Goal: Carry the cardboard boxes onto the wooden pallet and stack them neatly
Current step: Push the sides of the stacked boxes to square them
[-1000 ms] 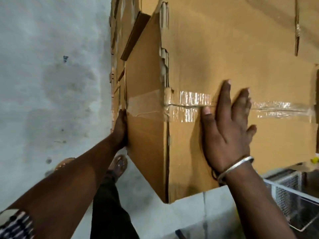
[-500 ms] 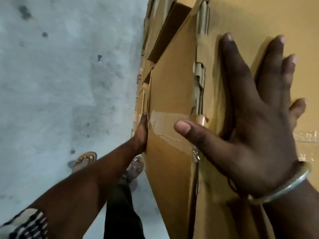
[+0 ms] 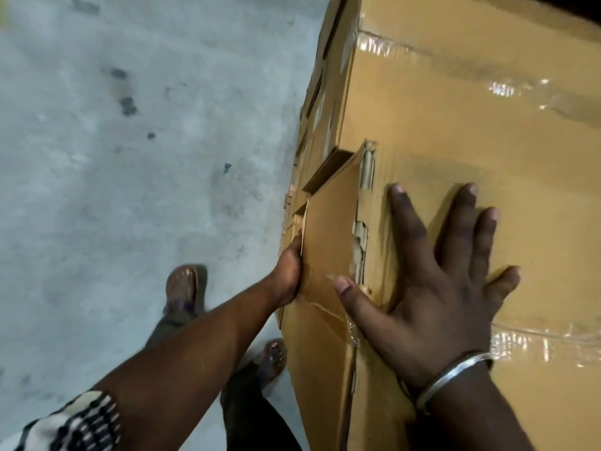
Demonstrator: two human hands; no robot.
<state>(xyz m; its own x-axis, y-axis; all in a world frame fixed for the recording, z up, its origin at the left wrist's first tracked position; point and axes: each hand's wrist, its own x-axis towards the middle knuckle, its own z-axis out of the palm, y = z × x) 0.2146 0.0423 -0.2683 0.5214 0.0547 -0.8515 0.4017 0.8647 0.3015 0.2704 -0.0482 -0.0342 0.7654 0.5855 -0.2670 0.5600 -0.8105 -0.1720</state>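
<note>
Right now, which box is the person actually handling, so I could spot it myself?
Look at the wall of stacked cardboard boxes along the right of the grey floor. The nearest box is the one, with the right hand spread flat on top and the left hand gripping its side. Only it has a torn, ragged corner edge.

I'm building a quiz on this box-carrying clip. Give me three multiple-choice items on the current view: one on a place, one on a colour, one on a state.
1. Where does the right hand lie?
A. flat on the brown cardboard box
B. on the floor
C. in a pocket

2. What colour is the bangle on the right wrist?
A. red
B. silver
C. black

3. How is the left hand placed?
A. hanging free
B. raised overhead
C. gripping the box's far edge

Answers:
1 A, its fingers are spread on the box.
2 B, it shines metallic.
3 C, its fingers curl round the edge.
</note>
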